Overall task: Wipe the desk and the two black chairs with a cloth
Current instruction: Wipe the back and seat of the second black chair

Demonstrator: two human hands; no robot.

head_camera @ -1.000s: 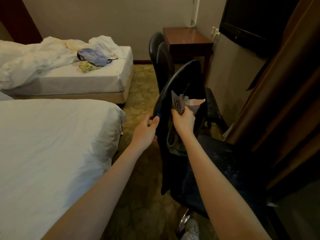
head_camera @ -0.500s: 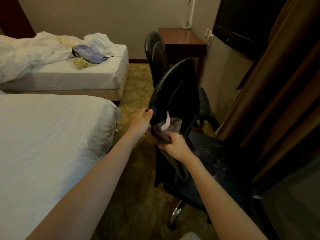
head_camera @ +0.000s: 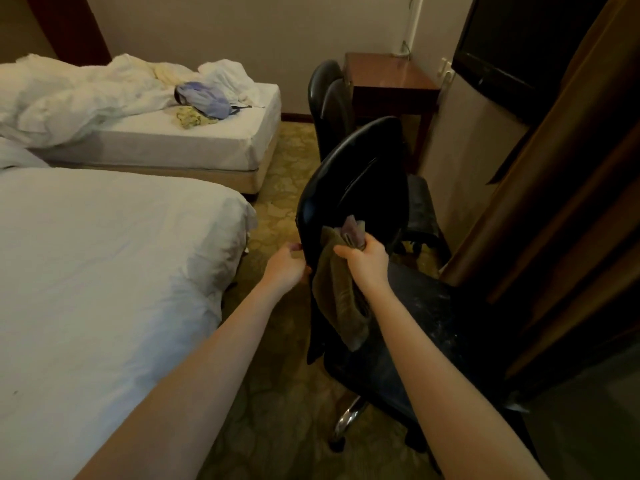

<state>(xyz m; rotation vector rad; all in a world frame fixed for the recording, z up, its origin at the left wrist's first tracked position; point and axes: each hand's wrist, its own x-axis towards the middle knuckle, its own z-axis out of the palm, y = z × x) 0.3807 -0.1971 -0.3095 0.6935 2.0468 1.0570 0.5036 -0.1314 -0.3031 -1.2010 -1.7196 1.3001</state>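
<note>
Patterned carpet (head_camera: 287, 174) under near chair (head_camera: 360, 188), far chair (head_camera: 332, 98), desk (head_camera: 391, 77)

The left hand (head_camera: 285, 266) grips the edge of the near black chair's (head_camera: 360, 188) backrest while the right hand (head_camera: 367, 263) holds a cloth (head_camera: 337, 292) bunched against it.

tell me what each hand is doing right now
Left hand: grips the near black chair's backrest at its edge.
Right hand: grips the cloth against that backrest.
</note>
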